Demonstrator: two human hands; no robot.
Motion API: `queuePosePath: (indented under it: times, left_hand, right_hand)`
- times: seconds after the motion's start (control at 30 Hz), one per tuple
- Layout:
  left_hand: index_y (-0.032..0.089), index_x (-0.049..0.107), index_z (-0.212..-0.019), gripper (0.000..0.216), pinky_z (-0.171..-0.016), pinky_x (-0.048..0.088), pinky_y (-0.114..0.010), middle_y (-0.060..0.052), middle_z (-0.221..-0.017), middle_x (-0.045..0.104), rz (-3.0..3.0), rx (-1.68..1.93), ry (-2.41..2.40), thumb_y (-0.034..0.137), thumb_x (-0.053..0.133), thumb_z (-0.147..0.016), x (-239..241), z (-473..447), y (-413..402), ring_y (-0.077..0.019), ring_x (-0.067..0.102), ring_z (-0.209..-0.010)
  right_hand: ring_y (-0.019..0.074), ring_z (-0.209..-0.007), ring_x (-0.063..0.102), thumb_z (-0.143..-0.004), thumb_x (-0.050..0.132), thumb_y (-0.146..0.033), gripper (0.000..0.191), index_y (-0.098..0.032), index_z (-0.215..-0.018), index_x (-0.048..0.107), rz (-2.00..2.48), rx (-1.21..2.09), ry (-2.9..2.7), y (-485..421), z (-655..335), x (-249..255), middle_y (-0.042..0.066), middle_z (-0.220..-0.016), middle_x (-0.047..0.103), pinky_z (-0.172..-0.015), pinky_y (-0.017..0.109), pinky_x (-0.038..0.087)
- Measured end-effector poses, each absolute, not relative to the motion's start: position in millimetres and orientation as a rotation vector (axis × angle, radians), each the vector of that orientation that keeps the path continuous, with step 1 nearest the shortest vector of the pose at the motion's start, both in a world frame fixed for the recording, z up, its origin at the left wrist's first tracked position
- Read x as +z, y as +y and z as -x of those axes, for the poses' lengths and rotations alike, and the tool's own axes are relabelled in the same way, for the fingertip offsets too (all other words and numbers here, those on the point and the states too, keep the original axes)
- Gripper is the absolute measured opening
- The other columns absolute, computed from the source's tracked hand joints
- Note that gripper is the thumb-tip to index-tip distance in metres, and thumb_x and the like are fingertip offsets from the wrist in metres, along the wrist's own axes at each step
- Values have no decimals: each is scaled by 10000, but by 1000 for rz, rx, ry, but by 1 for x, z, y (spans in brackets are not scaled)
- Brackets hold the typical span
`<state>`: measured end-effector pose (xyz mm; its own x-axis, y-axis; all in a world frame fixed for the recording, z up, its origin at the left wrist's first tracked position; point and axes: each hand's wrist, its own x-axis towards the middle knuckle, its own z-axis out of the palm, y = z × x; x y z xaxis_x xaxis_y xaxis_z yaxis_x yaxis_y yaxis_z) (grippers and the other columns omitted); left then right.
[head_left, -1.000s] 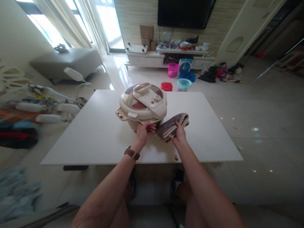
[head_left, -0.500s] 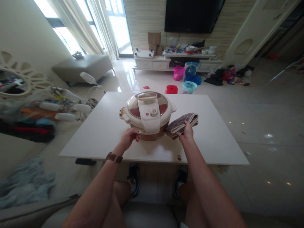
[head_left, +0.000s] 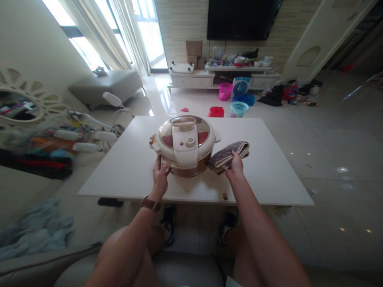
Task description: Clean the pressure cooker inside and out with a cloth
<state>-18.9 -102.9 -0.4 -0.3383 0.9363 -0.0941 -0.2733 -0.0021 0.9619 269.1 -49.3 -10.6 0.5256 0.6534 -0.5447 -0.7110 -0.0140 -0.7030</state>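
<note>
A cream and brown electric pressure cooker [head_left: 186, 149] stands upright on the white table [head_left: 119, 175], its lid on and its handle, red button and dial facing up. My left hand [head_left: 160, 175] grips the cooker's front-left rim, thumb near the top edge and fingers round the side. A brown, patterned folded cloth [head_left: 224, 155] is held in my right hand [head_left: 236, 165], just right of the cooker, thumb on top. The cloth's left end is close to the cooker's side; whether it touches I cannot tell.
A small brown scrap [head_left: 225, 196] lies near the table's front edge. Beyond the table are a red bucket [head_left: 216, 112], a light blue basket [head_left: 238, 109] and a pink basket [head_left: 225, 91]. A lamp with white shades [head_left: 104, 136] stands close to the table's left side.
My left hand has shifted from the cooker's front edge to its front-left side and taken hold there. The cooker has turned slightly. My right hand and the cloth have barely moved.
</note>
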Motion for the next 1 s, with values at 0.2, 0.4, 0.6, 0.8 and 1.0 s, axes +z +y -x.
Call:
queuePosePath:
  times: [0.2,0.4,0.6,0.8,1.0]
  left_hand:
    - [325,620,-1442,682,-864,601,-326,-90,-1507,588,-865,1563,1273,385,741,-774,-5,18,-94,-244,658,-1168]
    - [336,540,-1535,816,-816,582,-272,-40,-1468,621,-770,1519,1232,358,726,-741,-1,1,-71,-208,658,-1114]
    - [282,479,-1587,856,-888,576,-291,-48,-1479,623,-830,1477,1162,352,719,-768,4,-20,-42,-236,627,-1218]
    - [303,480,-1587,822,-1040,536,-353,-26,-1583,544,-860,1465,1079,302,705,-797,3,-37,-15,-280,556,-1367]
    - [294,456,-1597,820,-1063,522,-351,-59,-1574,555,-937,1438,1118,430,736,-838,0,-35,-11,-265,554,-1390]
  right_hand:
    - [210,-882,775,-810,700,-258,276,-176,-1074,708,1191,1067,33,-48,-256,-9,33,-960,791,-750,330,672]
    - [202,-916,768,-774,727,-273,287,-183,-1047,718,1281,907,-33,-46,-246,-3,21,-962,785,-765,304,661]
    - [198,-946,760,-756,734,-300,319,-181,-1052,733,1303,815,-119,-46,-247,-6,21,-991,787,-768,286,646]
    - [193,-906,754,-752,737,-299,307,-184,-1036,733,1314,867,-143,-56,-243,-12,13,-959,786,-742,281,641]
    - [189,-818,753,-771,726,-274,243,-191,-1000,727,1342,1057,-90,-82,-222,-14,14,-894,798,-666,272,630]
